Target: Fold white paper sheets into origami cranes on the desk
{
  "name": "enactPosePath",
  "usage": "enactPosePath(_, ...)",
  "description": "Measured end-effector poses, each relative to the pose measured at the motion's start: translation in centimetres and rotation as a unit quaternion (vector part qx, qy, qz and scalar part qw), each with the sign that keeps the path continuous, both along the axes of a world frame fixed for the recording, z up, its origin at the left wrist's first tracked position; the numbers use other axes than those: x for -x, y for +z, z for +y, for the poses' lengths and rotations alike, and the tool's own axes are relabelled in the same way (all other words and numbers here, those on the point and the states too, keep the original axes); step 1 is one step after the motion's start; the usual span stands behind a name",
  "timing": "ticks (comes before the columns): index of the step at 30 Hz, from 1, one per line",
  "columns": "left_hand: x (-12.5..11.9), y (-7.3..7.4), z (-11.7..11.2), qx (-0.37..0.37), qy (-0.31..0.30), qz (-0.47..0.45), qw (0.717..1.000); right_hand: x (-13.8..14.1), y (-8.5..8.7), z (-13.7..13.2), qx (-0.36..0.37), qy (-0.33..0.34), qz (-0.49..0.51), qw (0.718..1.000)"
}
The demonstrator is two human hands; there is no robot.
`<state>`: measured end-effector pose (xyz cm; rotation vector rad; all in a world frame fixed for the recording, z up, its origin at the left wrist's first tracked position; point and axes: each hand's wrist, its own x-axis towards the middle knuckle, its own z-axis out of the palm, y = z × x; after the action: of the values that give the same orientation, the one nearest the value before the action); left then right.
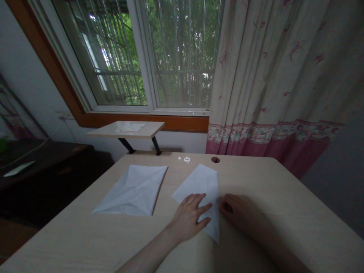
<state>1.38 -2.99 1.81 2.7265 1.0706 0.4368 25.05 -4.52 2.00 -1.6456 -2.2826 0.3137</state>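
Note:
A folded sheet of white paper [202, 184] lies on the light wooden table [270, 189] in front of me. My left hand [191, 217] lies flat on its near part, fingers stretched out and pressing it down. My right hand [237, 210] rests against the paper's right edge; its fingers are curled at the edge, and I cannot make out whether they pinch the paper. To the left lies a second white sheet [133, 191], creased and unfolded flat, with no hand on it.
A round cable hole [215, 159] is in the table's far edge. A small raised shelf [127, 129] with a paper on it stands under the window. A dark cabinet [45, 167] is at the left, a flowered curtain [284, 76] at the right.

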Motion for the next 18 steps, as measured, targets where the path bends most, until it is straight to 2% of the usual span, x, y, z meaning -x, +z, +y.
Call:
enactPosePath(7,-0.01,0.14,0.02,0.007,0.001,-0.001,1.000,0.43,0.57,-0.43,0.040,0.022,0.036,0.998)
enactPosePath(18,0.02,-0.09,-0.05,0.003,0.002,-0.002,1.000,0.99,-0.24,-1.05,0.087,0.070,0.090,0.990)
